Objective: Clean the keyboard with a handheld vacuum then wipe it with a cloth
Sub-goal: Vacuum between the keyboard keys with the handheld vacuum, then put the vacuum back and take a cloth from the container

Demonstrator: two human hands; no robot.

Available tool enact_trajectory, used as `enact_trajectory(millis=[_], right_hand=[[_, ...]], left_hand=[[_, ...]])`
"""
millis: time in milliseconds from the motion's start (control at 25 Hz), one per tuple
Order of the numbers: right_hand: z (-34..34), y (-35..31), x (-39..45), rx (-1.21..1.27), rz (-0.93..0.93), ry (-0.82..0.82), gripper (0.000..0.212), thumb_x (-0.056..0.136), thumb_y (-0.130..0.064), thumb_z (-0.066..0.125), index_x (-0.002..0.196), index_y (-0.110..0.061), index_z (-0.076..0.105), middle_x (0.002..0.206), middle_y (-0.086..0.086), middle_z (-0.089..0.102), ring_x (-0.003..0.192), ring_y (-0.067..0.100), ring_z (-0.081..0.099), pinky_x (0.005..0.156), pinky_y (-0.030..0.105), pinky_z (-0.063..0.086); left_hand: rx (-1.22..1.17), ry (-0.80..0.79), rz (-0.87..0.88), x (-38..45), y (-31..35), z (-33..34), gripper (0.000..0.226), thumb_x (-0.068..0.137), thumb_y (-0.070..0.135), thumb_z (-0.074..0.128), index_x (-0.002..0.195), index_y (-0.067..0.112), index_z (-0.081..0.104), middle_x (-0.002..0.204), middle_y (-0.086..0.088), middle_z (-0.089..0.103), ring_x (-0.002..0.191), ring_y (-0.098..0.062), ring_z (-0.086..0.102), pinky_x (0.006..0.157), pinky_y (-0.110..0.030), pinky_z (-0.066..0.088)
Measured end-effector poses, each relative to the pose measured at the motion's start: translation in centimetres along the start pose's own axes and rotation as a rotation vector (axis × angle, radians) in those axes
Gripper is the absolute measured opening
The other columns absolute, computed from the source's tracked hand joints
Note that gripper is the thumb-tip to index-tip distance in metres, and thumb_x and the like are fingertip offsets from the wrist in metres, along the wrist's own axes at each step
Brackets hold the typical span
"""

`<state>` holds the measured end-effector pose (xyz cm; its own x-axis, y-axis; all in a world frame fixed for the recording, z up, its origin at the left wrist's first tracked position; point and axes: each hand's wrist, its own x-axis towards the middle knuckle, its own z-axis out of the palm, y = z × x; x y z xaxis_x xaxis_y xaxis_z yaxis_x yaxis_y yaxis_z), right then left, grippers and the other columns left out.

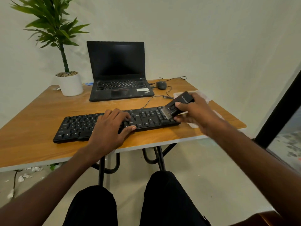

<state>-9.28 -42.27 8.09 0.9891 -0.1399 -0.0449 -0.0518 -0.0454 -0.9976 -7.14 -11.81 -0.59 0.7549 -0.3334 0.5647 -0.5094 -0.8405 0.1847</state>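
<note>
Black full-size keyboard (104,126) lying slantwise on the near half of a wooden table (40,108), left end nearer, right end farther. Left hand (110,126) resting flat on the keys around the middle, fingers fairly straight and spread, thumb reaching to the near edge. Right hand (193,110) curled round a black handheld vacuum (180,103), thumb on top of the body, fingers wrapped beneath. Vacuum tilted down to the left, brush nozzle (167,112) touching, or very nearly touching, the number pad at the keyboard's right end; motion blur makes actual contact hard to confirm. White cloth (203,95) spread on the table beyond and right of the vacuum, largely hidden by the right hand.

Farther back, centre: open black laptop (118,74), screen dark. Just right of it, a dark wired mouse (161,85), its cable (172,78) looping toward the far edge; another thin cable running from the keyboard's far edge toward the laptop. Far left: potted plant in a white pot (70,84) with pebbles on top. Below the near edge, dark-trousered knees (161,185) and black metal table legs (101,167).
</note>
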Motion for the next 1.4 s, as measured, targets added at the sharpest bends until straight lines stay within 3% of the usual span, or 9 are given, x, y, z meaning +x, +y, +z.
enact_trajectory(millis=[120, 240, 320, 400, 480, 640, 840, 1080, 1400], right_hand=[[1.7, 2.0, -1.9, 0.464, 0.150, -0.069, 0.042, 0.094, -0.002, 0.066, 0.133, -0.011, 0.052, 0.118, 0.024, 0.071, 0.096, 0.037, 0.075, 0.066, 0.030, 0.063], [3.5, 3.2, -3.4, 0.610, 0.245, -0.194, 0.038, 0.092, 0.004, 0.065, 0.129, 0.001, 0.058, 0.117, 0.031, 0.069, 0.091, 0.038, 0.074, 0.066, 0.028, 0.064], [4.4, 3.5, -4.3, 0.651, 0.277, -0.271, 0.031, 0.090, 0.005, 0.066, 0.121, 0.011, 0.062, 0.119, 0.034, 0.067, 0.083, 0.032, 0.072, 0.068, 0.026, 0.063], [5.1, 3.8, -4.9, 0.627, 0.283, -0.319, 0.034, 0.089, 0.000, 0.069, 0.121, 0.010, 0.063, 0.120, 0.032, 0.068, 0.086, 0.032, 0.071, 0.074, 0.030, 0.062], [5.3, 4.1, -5.0, 0.429, 0.228, -0.290, 0.039, 0.088, -0.011, 0.076, 0.124, -0.003, 0.064, 0.113, 0.022, 0.074, 0.090, 0.028, 0.072, 0.074, 0.033, 0.062], [5.5, 4.4, -5.4, 0.042, 0.092, -0.235, 0.042, 0.082, -0.035, 0.084, 0.118, -0.020, 0.069, 0.105, 0.005, 0.078, 0.084, 0.018, 0.073, 0.068, 0.034, 0.058], [5.6, 4.5, -5.5, -0.057, 0.059, -0.262, 0.048, 0.075, -0.055, 0.085, 0.111, -0.025, 0.072, 0.093, -0.003, 0.076, 0.078, 0.015, 0.064, 0.059, 0.028, 0.051], [4.9, 4.3, -5.1, 0.043, 0.062, -0.337, 0.035, 0.083, -0.036, 0.083, 0.110, -0.017, 0.075, 0.085, 0.000, 0.072, 0.070, 0.016, 0.056, 0.054, 0.027, 0.045], [4.3, 4.4, -4.2, 0.133, 0.155, -0.410, 0.025, 0.097, -0.014, 0.068, 0.121, -0.010, 0.070, 0.105, 0.013, 0.072, 0.082, 0.020, 0.068, 0.065, 0.034, 0.059]], left_hand=[[-0.220, -0.002, -0.067, -0.3, 3.2, -0.4, 0.062, 0.092, 0.073, 0.051, 0.136, 0.030, 0.057, 0.120, 0.011, 0.058, 0.112, -0.010, 0.051, 0.098, -0.040, 0.039], [-0.468, -0.035, -0.143, -0.5, 6.6, -0.2, 0.075, 0.085, 0.073, 0.068, 0.147, 0.036, 0.049, 0.127, 0.018, 0.059, 0.119, -0.002, 0.054, 0.101, -0.034, 0.043], [-0.720, -0.064, -0.213, -0.5, 7.8, -0.4, 0.071, 0.085, 0.059, 0.082, 0.144, 0.034, 0.054, 0.125, 0.019, 0.066, 0.117, 0.000, 0.062, 0.098, -0.028, 0.053], [-0.874, -0.073, -0.239, -0.8, 7.4, -0.7, 0.055, 0.087, 0.036, 0.087, 0.135, 0.027, 0.063, 0.116, 0.014, 0.074, 0.109, -0.006, 0.070, 0.089, -0.025, 0.058], [-0.884, -0.058, -0.225, -1.2, 6.5, -1.2, 0.048, 0.089, 0.022, 0.086, 0.132, 0.021, 0.066, 0.115, 0.009, 0.076, 0.107, -0.010, 0.073, 0.086, -0.022, 0.058], [-0.998, -0.068, -0.277, -1.3, 5.1, -1.8, 0.056, 0.084, 0.019, 0.086, 0.135, 0.014, 0.065, 0.120, -0.004, 0.077, 0.113, -0.018, 0.073, 0.098, -0.032, 0.060], [-1.187, -0.159, -0.299, -1.1, 5.6, -1.5, 0.055, 0.082, 0.010, 0.086, 0.131, 0.006, 0.063, 0.119, -0.012, 0.077, 0.112, -0.029, 0.074, 0.098, -0.039, 0.061], [-1.245, -0.176, -0.309, -0.9, 6.4, -1.5, 0.060, 0.077, 0.010, 0.088, 0.130, 0.007, 0.061, 0.117, -0.011, 0.077, 0.110, -0.027, 0.074, 0.096, -0.036, 0.061], [-1.249, -0.176, -0.352, -1.1, 6.1, -1.5, 0.057, 0.081, 0.013, 0.089, 0.131, 0.009, 0.063, 0.109, -0.014, 0.072, 0.098, -0.026, 0.071, 0.092, -0.040, 0.060]])
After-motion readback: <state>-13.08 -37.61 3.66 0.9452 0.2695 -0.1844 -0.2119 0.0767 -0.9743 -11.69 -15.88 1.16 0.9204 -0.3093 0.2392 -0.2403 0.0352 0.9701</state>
